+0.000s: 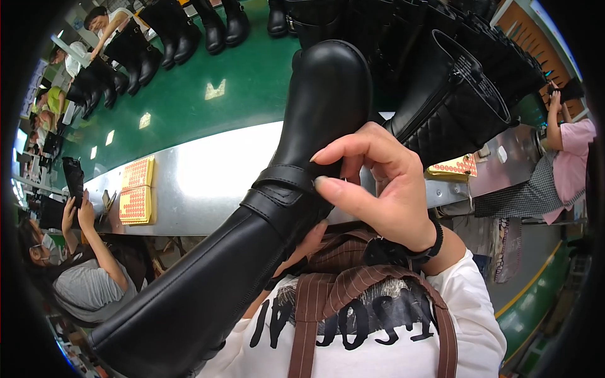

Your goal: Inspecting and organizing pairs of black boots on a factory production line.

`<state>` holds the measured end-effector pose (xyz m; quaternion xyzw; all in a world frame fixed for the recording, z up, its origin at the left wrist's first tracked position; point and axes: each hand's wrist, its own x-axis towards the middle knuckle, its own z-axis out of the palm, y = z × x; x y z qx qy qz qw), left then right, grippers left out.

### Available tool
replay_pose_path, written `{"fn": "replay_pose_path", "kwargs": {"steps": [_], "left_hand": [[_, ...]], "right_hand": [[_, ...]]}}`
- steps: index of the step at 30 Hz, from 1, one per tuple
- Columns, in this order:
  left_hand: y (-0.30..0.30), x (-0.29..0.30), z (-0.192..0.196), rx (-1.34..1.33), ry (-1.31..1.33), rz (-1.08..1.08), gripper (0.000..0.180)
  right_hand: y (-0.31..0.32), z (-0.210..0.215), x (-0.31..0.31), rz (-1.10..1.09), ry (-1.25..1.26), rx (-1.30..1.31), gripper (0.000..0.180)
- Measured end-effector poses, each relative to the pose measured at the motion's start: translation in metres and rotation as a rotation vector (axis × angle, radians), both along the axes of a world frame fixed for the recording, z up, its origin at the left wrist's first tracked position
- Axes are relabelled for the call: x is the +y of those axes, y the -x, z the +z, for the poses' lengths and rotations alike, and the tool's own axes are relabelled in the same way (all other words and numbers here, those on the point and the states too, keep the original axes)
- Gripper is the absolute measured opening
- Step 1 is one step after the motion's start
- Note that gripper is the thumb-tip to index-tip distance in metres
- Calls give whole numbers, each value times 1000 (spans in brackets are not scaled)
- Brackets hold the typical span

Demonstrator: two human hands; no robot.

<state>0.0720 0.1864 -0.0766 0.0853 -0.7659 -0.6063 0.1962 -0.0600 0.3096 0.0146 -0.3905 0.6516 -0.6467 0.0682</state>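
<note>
A tall black boot slants across the view, its rounded toe pointing up and away and its shaft running to the lower left. Round its ankle runs a black strap. My right hand is at the boot's right side, thumb and forefinger curled in a pinch on the strap's edge. Mostly hidden behind the boot, my left hand supports it from beneath at the ankle; only part of it shows. Close beyond my right hand stands another black boot with a quilted shaft and an open top.
A shiny metal worktop borders a green surface carrying rows of black boots. Yellow sheets with red dots lie at left, with more sheets at right. Co-workers are at left and right.
</note>
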Motion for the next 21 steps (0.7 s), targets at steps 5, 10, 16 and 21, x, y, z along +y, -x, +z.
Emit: {"fn": "replay_pose_path", "kwargs": {"steps": [5,10,16,21], "left_hand": [[-4,-4,1,-104,-27,-85,46],[-1,-3,1,-60,18,-115,48],[-3,-1,-14,-9,108,-39,48],[7,0,-32,41,77,136,49]], "right_hand": [[2,-1,0,-9,-12,7,19],[3,1,3,0,11,-20,20],[5,2,5,6,1,25,20],[9,-5,39,219,-33,-152,22]]}}
